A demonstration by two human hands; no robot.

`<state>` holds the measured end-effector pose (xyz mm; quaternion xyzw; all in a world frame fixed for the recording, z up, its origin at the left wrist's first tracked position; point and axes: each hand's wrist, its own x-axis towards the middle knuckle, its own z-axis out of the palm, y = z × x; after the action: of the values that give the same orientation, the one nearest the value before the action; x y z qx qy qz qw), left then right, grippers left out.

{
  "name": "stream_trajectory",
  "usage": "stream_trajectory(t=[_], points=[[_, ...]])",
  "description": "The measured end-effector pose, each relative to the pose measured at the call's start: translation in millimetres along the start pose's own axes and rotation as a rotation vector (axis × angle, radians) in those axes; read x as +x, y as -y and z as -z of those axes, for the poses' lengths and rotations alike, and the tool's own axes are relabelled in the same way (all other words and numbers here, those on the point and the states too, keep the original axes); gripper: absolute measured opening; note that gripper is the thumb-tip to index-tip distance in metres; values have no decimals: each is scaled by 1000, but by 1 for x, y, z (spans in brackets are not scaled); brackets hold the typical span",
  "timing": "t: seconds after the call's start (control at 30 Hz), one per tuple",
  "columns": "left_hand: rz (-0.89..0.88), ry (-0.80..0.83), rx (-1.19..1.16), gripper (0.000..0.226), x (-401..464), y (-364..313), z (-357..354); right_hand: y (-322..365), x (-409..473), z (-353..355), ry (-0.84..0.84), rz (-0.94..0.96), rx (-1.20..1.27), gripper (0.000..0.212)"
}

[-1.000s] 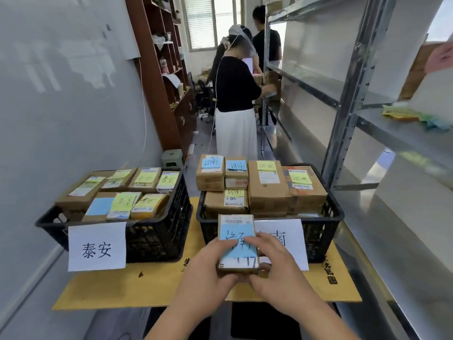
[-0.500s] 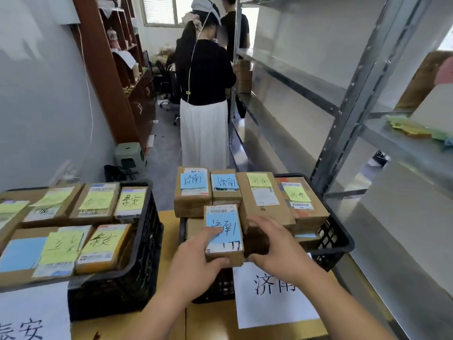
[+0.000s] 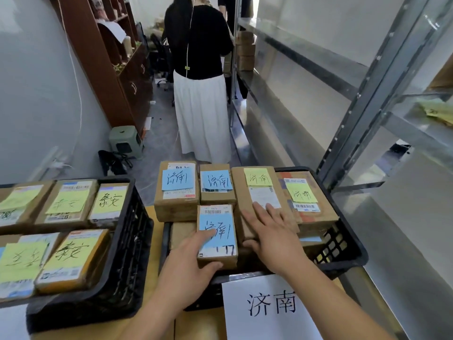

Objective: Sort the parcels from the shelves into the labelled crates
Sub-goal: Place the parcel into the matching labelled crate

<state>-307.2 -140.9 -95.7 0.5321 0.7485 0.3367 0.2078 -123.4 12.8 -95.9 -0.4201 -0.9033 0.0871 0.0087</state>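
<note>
A small brown parcel (image 3: 220,224) with a blue note lies on the front stack in the right black crate (image 3: 348,256), which carries a white paper label (image 3: 269,307). My left hand (image 3: 188,266) holds this parcel at its near left corner, thumb under the front edge and a finger on the blue note. My right hand (image 3: 272,231) rests flat with straight fingers on the long parcel (image 3: 257,192) beside it. Several more parcels with blue or yellow notes fill the crate.
A second black crate (image 3: 130,241) at the left holds several parcels with yellow notes. Both crates stand on a yellow board (image 3: 157,312). Grey metal shelving (image 3: 367,99) runs along the right. A person (image 3: 198,69) stands in the aisle ahead, by a wooden cabinet (image 3: 110,69) and a green stool (image 3: 125,141).
The blue-noted parcel went from in front of the crate label up and forward onto the stack in the right crate. My right hand let go of it and now lies flat on the neighbouring parcel.
</note>
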Motion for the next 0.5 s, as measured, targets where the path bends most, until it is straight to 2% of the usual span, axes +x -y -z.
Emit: stream_trajectory(t=[0.5], points=[[28, -55, 50, 72, 9, -19, -27, -12, -4, 0, 10, 71, 44, 76]])
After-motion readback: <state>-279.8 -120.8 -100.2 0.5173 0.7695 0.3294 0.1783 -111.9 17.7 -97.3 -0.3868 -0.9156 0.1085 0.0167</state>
